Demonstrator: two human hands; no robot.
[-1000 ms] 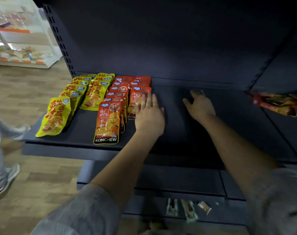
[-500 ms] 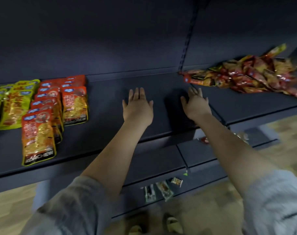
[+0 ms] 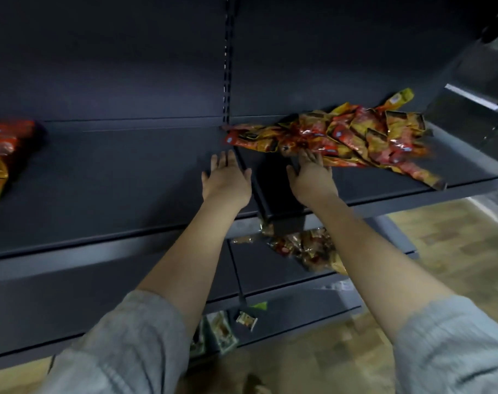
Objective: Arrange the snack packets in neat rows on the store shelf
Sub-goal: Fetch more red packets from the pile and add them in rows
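Head view, dark store shelf (image 3: pixel 105 177) spans the frame from left edge to right, tilted slightly down to the left.

Left hand (image 3: pixel 226 180): centre of frame, palm down over the shelf surface, fingers (image 3: pixel 223 159) straight and together, holding nothing. Contact with the shelf cannot be confirmed.

Right hand (image 3: pixel 311 177): just right of the left hand, palm down, fingers extended forward. Fingertips reach the near edge of the loose heap of snack packets (image 3: pixel 353 137); they look to be touching the lowest packets, but motion blur hides whether any packet is pinched. No packet is visibly held.

Loose heap: red, orange and yellow foil packets, jumbled and overlapping, right of centre on the shelf, against the back panel (image 3: pixel 128 58). One yellow packet sticks up at the upper right of the heap; another trails toward the shelf's front edge at right.

Arranged packets (image 3: pixel 0 155): red and yellow ones at the far left edge of the frame, on the same shelf level, well apart from both hands. Blurred, cut off by the frame.

A slotted upright strip (image 3: pixel 227 66) runs down the back panel above the gap between the hands.

Lower shelf (image 3: pixel 270 268), below centre: a second small cluster of packets (image 3: pixel 307 248), partly hidden behind the right forearm. Lowest level, bottom centre: a few small packets (image 3: pixel 222 331) lying flat.

Grey sleeves (image 3: pixel 122 345) cover both upper forearms. Wood-pattern floor (image 3: pixel 441 245) at lower right.
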